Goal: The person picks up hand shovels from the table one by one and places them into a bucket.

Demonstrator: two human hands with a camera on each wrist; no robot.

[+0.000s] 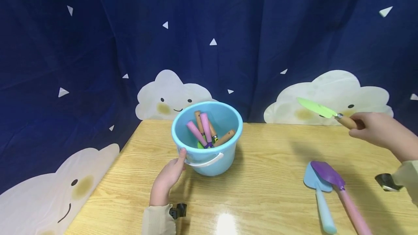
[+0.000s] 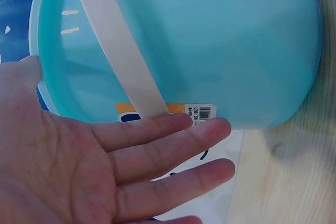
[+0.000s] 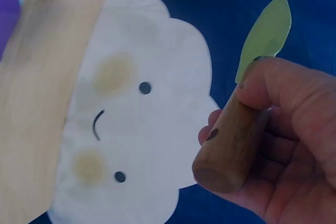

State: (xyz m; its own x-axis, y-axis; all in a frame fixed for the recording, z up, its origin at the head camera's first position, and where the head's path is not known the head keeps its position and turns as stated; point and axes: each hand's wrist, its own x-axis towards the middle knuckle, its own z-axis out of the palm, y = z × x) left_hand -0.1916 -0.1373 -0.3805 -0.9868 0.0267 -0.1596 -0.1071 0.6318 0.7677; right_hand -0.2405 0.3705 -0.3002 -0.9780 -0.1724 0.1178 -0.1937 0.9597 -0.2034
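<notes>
A light blue bucket [image 1: 213,168] with a white handle [image 1: 209,161] stands on the table. Inside it are several tools with pink handles [image 1: 206,128] and wooden handles [image 1: 224,138]; their heads are mostly hidden. My left hand [image 1: 171,177] is at the bucket's near left, thumb at the rim. The left wrist view shows its other fingers [image 2: 173,153] stretched out straight beside the bucket wall. In the air at the right, my right hand [image 1: 375,130] grips a small garden trowel by its wooden handle [image 3: 231,150], its light green blade [image 1: 315,107] pointing left.
A blue toy shovel [image 1: 321,198] and a purple-headed shovel with a pink handle [image 1: 330,173] lie at the table's right, heads overlapping. Behind the wooden table [image 1: 267,191] hangs a dark blue curtain [image 1: 228,17] with white triangles and smiling clouds.
</notes>
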